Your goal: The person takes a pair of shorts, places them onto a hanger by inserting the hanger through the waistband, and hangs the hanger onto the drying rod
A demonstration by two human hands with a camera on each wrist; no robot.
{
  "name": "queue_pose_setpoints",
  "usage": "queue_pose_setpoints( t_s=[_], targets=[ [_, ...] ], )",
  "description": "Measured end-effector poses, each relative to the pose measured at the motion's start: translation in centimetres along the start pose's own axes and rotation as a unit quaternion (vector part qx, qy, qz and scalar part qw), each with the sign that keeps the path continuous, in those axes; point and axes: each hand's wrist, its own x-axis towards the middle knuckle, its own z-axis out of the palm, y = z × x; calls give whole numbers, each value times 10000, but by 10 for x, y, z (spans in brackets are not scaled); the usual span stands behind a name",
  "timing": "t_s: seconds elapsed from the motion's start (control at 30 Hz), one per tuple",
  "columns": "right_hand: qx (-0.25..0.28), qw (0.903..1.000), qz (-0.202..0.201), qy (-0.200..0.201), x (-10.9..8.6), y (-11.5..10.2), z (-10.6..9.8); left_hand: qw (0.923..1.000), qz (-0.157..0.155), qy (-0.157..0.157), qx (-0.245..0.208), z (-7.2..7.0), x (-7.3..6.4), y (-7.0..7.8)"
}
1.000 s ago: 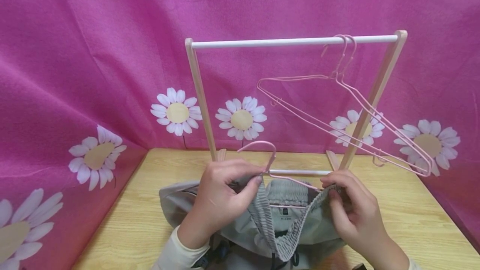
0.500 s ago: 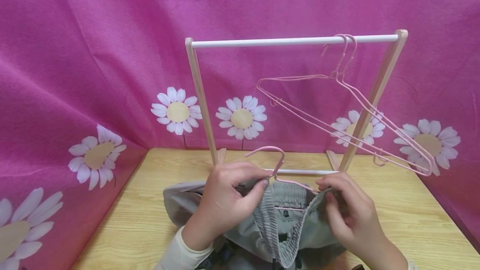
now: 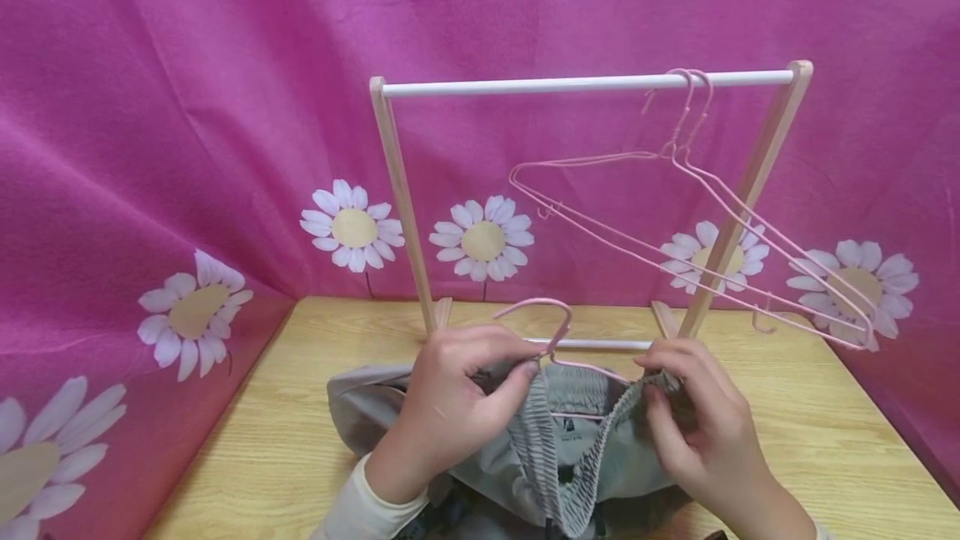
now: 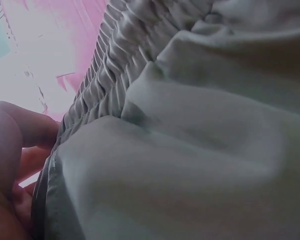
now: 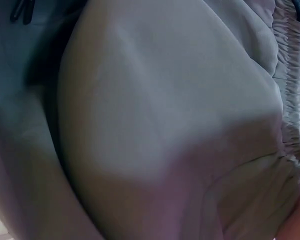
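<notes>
Grey drawstring pants [image 3: 480, 473] with a gathered elastic waistband [image 3: 536, 432] lie at the front of the table, the waist opening facing up. A pink wire hanger [image 3: 562, 327] sits partly inside that opening, its hook sticking up and its lower bar crossing inside. My left hand [image 3: 457, 407] pinches the left of the waistband between thumb and forefinger, right at the base of the hook. On the other side, my right hand [image 3: 705, 423] pinches the right of the waistband near the hanger's shoulder. Grey fabric [image 4: 180, 150] fills both wrist views, with only bits of fingers at the edges.
Behind the hands stands a small rack with wooden legs [image 3: 405, 207] and a white top rail [image 3: 525, 87]. Two pink hangers [image 3: 675, 165] hang at its right part. A magenta daisy-print cloth [image 3: 225, 65] encloses the wooden table [image 3: 262, 407].
My left hand has shifted a little right with the waistband and hanger hook, narrowing the gap between the hands. The hook sits slightly lower. The hangers on the rail have swayed slightly.
</notes>
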Motion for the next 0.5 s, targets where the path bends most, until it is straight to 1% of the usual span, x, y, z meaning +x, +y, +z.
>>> queue_pose_setpoints(
  t_s=[0.13, 0.3, 0.4, 0.5],
  targets=[
    [-294, 9985, 451, 46, -5, 2, -3, 9998, -78, 144, -104, -2, 0, 0],
    [-701, 9925, 1006, 1, -10, 5, -6, 9995, -42, 254, -169, -3, 2, 0],
    [-950, 9878, 1232, -58, -12, 7, -7, 9994, -22, 234, -248, -3, 2, 0],
    [-1138, 9852, 1283, -67, -13, 7, -7, 9991, -51, 196, -375, -2, 3, 0]
  ],
)
